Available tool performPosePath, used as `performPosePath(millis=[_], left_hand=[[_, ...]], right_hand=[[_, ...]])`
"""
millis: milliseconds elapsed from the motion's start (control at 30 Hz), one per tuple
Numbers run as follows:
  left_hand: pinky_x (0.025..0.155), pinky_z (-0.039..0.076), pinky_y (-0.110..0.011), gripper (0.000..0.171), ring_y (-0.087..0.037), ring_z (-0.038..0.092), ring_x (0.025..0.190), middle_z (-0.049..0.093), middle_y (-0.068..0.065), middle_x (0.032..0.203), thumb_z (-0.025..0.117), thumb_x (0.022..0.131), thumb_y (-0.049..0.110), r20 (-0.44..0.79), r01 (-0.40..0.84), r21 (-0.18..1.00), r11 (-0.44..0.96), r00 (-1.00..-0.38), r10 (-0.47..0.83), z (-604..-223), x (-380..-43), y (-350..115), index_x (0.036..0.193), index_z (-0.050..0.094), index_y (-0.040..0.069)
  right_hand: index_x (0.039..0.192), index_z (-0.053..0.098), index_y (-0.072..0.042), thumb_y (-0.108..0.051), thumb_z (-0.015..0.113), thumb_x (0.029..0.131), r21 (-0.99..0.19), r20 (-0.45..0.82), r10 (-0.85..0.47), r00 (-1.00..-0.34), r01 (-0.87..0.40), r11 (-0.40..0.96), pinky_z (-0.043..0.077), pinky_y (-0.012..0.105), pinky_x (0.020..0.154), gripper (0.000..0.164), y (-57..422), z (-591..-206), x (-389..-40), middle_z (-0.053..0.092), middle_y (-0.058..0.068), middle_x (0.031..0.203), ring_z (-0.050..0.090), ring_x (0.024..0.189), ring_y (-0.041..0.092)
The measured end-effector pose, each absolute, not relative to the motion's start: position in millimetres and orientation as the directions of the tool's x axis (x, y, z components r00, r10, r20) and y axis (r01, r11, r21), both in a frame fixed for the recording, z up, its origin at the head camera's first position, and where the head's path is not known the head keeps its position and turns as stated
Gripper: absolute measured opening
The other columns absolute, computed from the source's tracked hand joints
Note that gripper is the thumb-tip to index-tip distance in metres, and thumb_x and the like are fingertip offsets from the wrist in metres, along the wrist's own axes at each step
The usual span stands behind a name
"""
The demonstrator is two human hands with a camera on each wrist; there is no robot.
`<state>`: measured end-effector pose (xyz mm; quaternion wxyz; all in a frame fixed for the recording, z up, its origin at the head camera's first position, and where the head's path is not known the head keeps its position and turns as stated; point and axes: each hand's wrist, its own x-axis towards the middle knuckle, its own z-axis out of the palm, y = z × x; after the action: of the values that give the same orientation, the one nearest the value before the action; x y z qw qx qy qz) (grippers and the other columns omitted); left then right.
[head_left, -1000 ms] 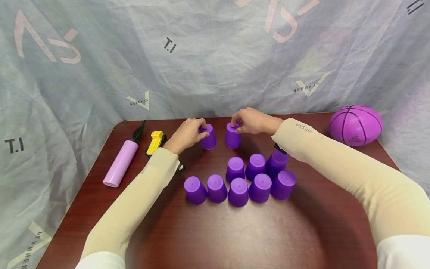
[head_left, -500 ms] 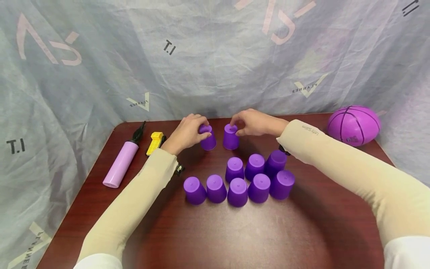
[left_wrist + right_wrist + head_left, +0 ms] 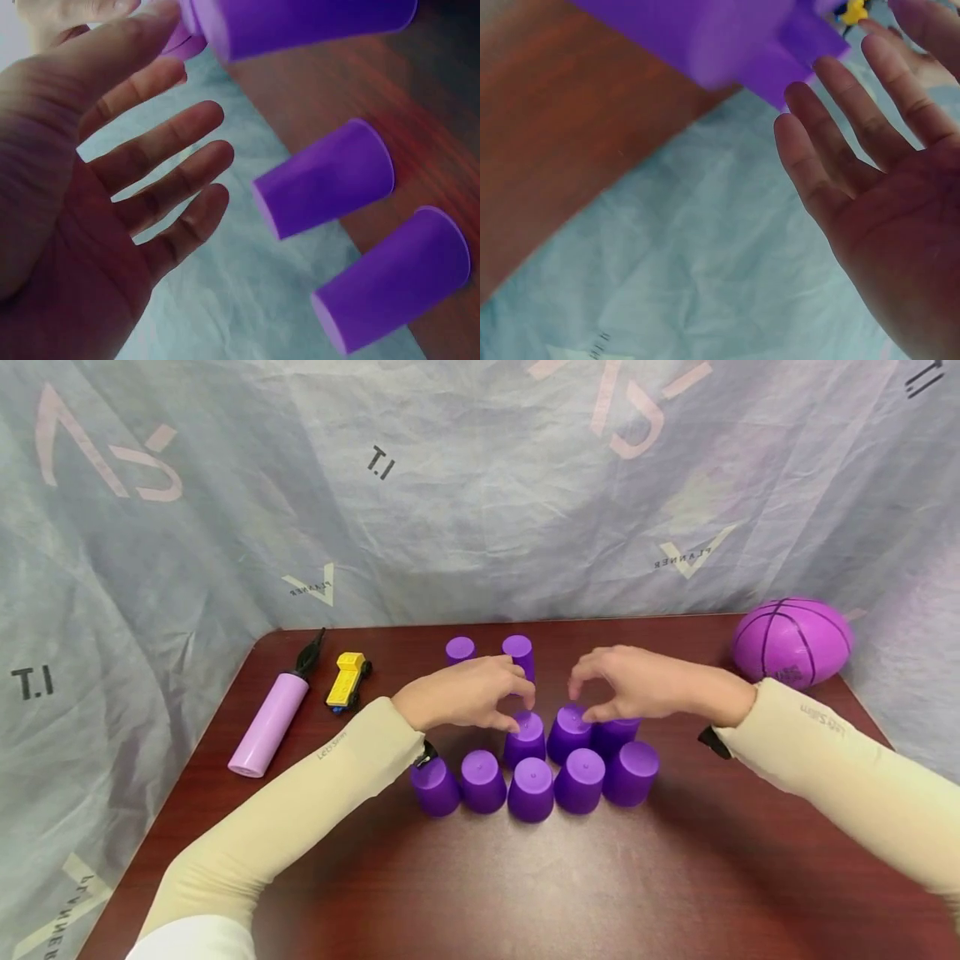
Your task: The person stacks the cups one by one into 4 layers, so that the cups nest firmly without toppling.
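Observation:
Upside-down purple cups stand on the table in rows. My left hand (image 3: 472,693) has its fingers spread, thumb close to the top of the left cup (image 3: 526,743) in the middle row. Just right of it, my right hand (image 3: 641,683) hovers with fingers apart around the top of the middle cup (image 3: 568,739). A third cup (image 3: 617,739) of that row is partly covered by this hand. At the back are two cups, a left one (image 3: 460,649) and a right one (image 3: 517,648), both partly behind my left hand. The left wrist view shows open fingers (image 3: 180,172) beside a cup (image 3: 307,26).
Several cups, among them a centre one (image 3: 532,789), form the front row. Left of them lie a yellow toy truck (image 3: 347,681) and a pink hand pump (image 3: 270,722). A purple ball (image 3: 792,642) sits at the back right, before a grey cloth backdrop (image 3: 480,510).
Both hands have let go of the two back cups, which stay in place. They have come nearer and to the right, over the middle row.

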<state>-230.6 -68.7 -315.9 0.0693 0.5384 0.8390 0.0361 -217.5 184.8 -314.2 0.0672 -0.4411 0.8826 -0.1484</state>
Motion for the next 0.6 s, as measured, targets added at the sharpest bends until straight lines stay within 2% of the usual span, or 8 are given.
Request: performPosePath(millis=[267, 600], left_hand=[[0.075, 0.040, -0.023, 0.028, -0.011, 0.048, 0.085, 0.059, 0.007, 0.092, 0.077, 0.080, 0.034, -0.143, 0.889, 0.155, 0.431, -0.411, 0.900, -321.2, -226.4, -63.4, 0.101, 0.068, 0.019], [0.069, 0.041, -0.022, 0.026, -0.011, 0.049, 0.080, 0.059, 0.001, 0.085, 0.077, 0.080, 0.030, -0.170, 0.876, 0.210, 0.434, -0.405, 0.899, -323.9, -222.0, -58.0, 0.096, 0.063, 0.016]], right_hand=[[0.099, 0.066, -0.017, -0.021, 0.079, 0.076, -0.372, 0.025, -0.794, -0.607, -0.743, 0.556, 0.046, 0.036, 0.080, 0.027, 192.0, -334.5, -201.0, 0.060, -0.008, 0.101, 0.057, 0.093, 0.015], [0.093, 0.062, -0.018, -0.022, 0.079, 0.075, -0.333, 0.082, -0.782, -0.618, -0.757, 0.563, 0.044, 0.032, 0.071, 0.025, 185.7, -341.8, -198.1, 0.058, -0.009, 0.092, 0.051, 0.082, 0.010]])
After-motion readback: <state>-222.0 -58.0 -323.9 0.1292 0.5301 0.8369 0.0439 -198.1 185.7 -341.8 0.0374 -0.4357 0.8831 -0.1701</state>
